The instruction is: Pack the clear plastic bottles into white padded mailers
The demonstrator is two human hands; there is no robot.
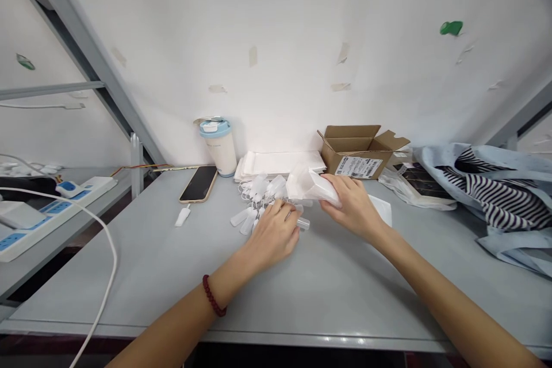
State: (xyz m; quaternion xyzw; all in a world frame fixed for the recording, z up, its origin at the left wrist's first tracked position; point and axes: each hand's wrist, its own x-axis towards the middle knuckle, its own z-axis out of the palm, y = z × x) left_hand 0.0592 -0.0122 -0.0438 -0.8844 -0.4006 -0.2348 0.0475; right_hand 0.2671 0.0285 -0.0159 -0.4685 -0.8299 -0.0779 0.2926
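Observation:
My left hand reaches into a pile of small translucent white plastic pieces, some with thin white loops. Its fingers are curled and closed, and a clear tube-like piece sticks out at their right side; the fingertips are partly hidden. To the right, my right hand grips a white envelope-like pouch between thumb and fingers. The pouch's wide end points left over the pile. One white piece lies apart on the grey table, and a flat white sheet shows behind my right wrist.
Behind the pile lies a stack of white envelopes. A lidded cup and a phone stand left of it. An open cardboard box, a dark flat item and a striped cloth bag occupy the right. A white cable hangs left.

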